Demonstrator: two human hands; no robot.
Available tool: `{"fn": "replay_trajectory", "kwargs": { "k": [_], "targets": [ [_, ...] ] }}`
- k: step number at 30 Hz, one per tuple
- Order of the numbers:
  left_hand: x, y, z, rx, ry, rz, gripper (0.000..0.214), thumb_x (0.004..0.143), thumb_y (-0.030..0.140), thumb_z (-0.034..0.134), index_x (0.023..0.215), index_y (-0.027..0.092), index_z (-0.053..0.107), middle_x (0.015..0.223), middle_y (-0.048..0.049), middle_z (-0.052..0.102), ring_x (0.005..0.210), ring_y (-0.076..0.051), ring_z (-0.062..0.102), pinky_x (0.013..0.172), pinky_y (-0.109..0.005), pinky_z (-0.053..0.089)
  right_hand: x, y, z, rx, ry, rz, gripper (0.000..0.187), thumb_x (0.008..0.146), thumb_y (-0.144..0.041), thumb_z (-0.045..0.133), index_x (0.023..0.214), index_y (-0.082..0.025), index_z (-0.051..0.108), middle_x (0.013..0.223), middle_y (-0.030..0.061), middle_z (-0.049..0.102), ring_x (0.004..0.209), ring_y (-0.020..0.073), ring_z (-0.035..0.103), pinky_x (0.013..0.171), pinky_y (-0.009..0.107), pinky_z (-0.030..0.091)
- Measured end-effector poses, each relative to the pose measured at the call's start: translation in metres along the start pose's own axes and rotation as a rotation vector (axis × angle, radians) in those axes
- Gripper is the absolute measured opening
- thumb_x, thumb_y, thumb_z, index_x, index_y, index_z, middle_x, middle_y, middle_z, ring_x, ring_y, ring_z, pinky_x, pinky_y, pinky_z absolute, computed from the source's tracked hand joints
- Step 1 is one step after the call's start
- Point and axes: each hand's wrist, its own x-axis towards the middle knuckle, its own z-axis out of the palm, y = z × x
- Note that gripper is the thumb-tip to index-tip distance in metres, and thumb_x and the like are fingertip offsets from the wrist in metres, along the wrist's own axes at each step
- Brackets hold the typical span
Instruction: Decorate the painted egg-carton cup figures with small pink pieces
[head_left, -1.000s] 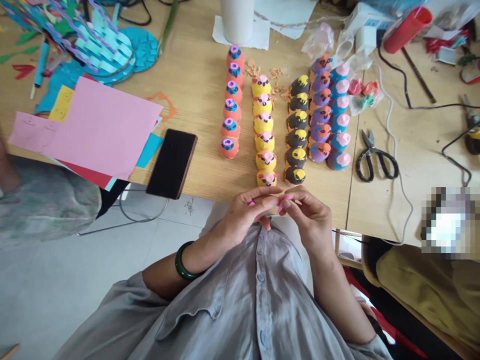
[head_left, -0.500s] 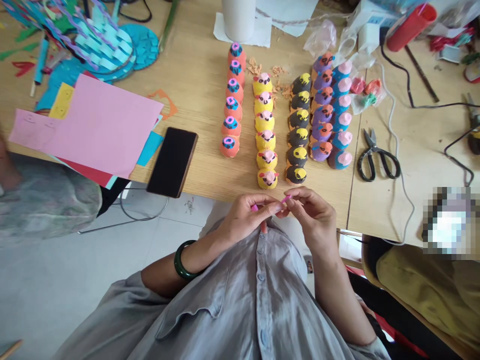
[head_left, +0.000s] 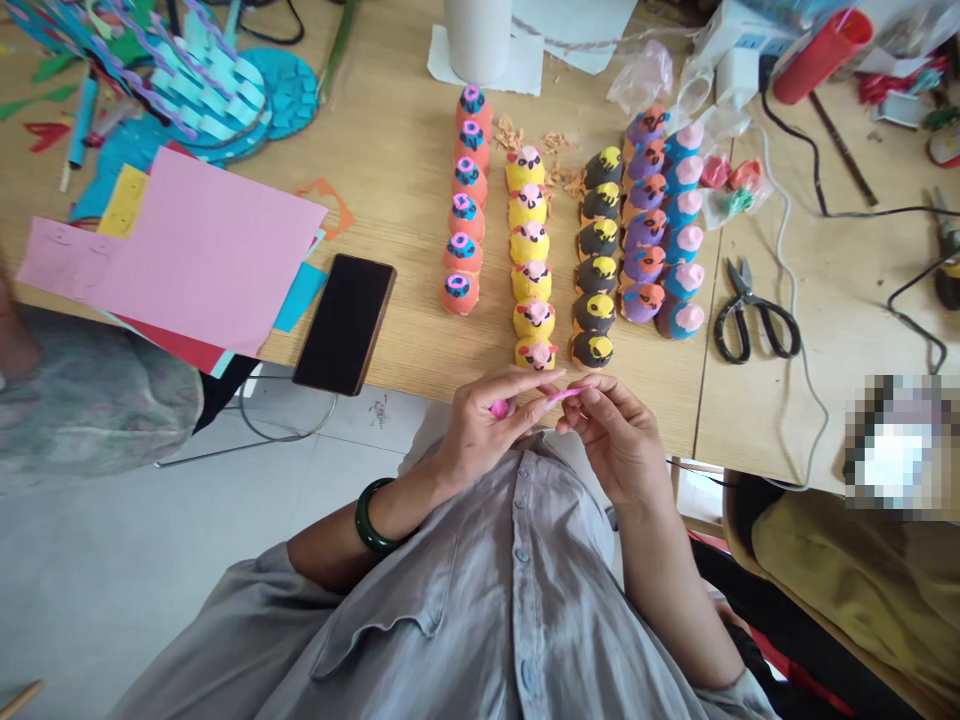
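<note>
My left hand [head_left: 487, 420] and my right hand [head_left: 619, 435] meet at the table's near edge, just below my chest. A small lump of pink clay [head_left: 499, 408] sits in my left palm. Both hands pinch a thin pink clay strand [head_left: 564, 394] stretched between them. Just beyond my fingers stand rows of painted egg-shaped figures: an orange row [head_left: 463, 205], a yellow row [head_left: 529, 258], a dark brown row [head_left: 596, 262], a purple row [head_left: 642, 220] and a blue row [head_left: 681, 235].
A black phone [head_left: 344, 324] lies near the edge beside pink paper [head_left: 195, 250] and blue paper crafts [head_left: 210, 90]. Black scissors [head_left: 750, 315], cables [head_left: 795, 300] and a red tube [head_left: 821, 45] are at right. A white cylinder [head_left: 477, 35] stands at the back. Other people sit at both sides.
My hands have drawn slightly apart, stretching the pink strand longer between them; the pink lump now shows in my left palm.
</note>
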Motion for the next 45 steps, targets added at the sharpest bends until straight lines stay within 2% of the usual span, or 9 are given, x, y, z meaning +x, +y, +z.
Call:
{"fn": "replay_trajectory", "kwargs": {
  "k": [6,11,18,22,30,32,35,39,45],
  "targets": [
    [0.002,0.000,0.003,-0.017,0.003,0.013,0.018,0.090,0.035,0.072,0.100,0.023,0.080,0.098,-0.0060,0.078,0.073,-0.013,0.067,0.058,-0.022,0.054,-0.001,0.005,0.006,0.004,-0.006,0.038,0.026,0.075,-0.043,0.084,0.084,-0.024,0.069,0.071,-0.0035,0.064,0.063,0.0120,0.063,0.060,0.029,0.065],
    [0.002,0.004,0.004,-0.146,-0.033,-0.161,0.021,0.088,0.037,0.072,0.095,0.017,0.076,0.082,-0.0024,0.074,0.054,-0.008,0.060,0.049,-0.019,0.050,-0.003,0.007,0.008,-0.008,0.019,0.008,0.022,0.078,-0.039,0.082,0.089,-0.024,0.071,0.076,-0.0032,0.068,0.065,0.0125,0.066,0.062,0.029,0.065],
    [0.003,0.001,0.003,-0.328,-0.074,-0.357,0.029,0.084,0.043,0.075,0.093,0.015,0.074,0.083,-0.0022,0.073,0.046,-0.006,0.058,0.043,-0.019,0.046,-0.011,0.011,0.011,-0.243,0.127,-0.167,0.014,0.085,-0.034,0.077,0.093,-0.023,0.072,0.083,0.0005,0.073,0.071,0.0142,0.070,0.069,0.030,0.065],
    [0.002,-0.002,0.003,-0.367,-0.084,-0.406,0.034,0.086,0.048,0.072,0.096,0.016,0.073,0.084,-0.0030,0.073,0.046,-0.006,0.057,0.042,-0.019,0.046,-0.015,0.012,0.012,-0.386,0.100,-0.310,0.010,0.091,-0.028,0.070,0.099,-0.025,0.074,0.095,0.0017,0.072,0.079,0.0147,0.072,0.075,0.031,0.066],
    [0.000,0.008,0.001,-0.180,-0.055,-0.330,0.033,0.088,0.047,0.070,0.098,0.016,0.072,0.074,-0.0009,0.070,0.038,-0.003,0.046,0.036,-0.018,0.035,-0.015,0.013,0.009,-0.591,0.072,-0.495,0.024,0.095,-0.017,0.062,0.108,-0.031,0.077,0.105,0.0026,0.069,0.088,0.0164,0.071,0.077,0.034,0.064],
    [0.000,0.008,0.001,-0.148,-0.038,-0.281,0.029,0.088,0.045,0.071,0.097,0.017,0.074,0.081,-0.0021,0.071,0.041,-0.003,0.047,0.038,-0.019,0.034,-0.016,0.013,0.009,-0.623,0.078,-0.517,0.024,0.095,-0.017,0.062,0.108,-0.031,0.077,0.104,0.0031,0.069,0.091,0.0178,0.071,0.078,0.035,0.064],
    [0.001,0.009,0.001,-0.115,-0.030,-0.223,0.025,0.089,0.042,0.070,0.094,0.018,0.076,0.095,-0.0050,0.073,0.056,-0.007,0.057,0.046,-0.019,0.041,-0.016,0.014,0.010,-0.617,0.084,-0.518,0.025,0.095,-0.017,0.062,0.111,-0.031,0.075,0.105,0.0035,0.068,0.092,0.0179,0.070,0.078,0.035,0.064],
    [0.002,0.008,0.001,-0.043,-0.050,-0.164,0.022,0.091,0.038,0.069,0.092,0.018,0.076,0.092,-0.0058,0.074,0.078,-0.014,0.067,0.062,-0.021,0.050,-0.017,0.015,0.011,-0.585,0.111,-0.494,0.023,0.094,-0.015,0.063,0.110,-0.029,0.070,0.103,0.0023,0.068,0.087,0.0154,0.070,0.078,0.032,0.064],
    [0.004,0.008,-0.002,0.108,-0.083,-0.036,0.015,0.091,0.027,0.069,0.096,0.015,0.077,0.092,-0.0070,0.075,0.083,-0.016,0.069,0.074,-0.026,0.053,-0.015,0.014,0.010,-0.767,0.106,-0.633,0.019,0.093,-0.012,0.062,0.103,-0.026,0.071,0.102,0.0036,0.069,0.091,0.0163,0.069,0.074,0.030,0.064]
  ]
}}
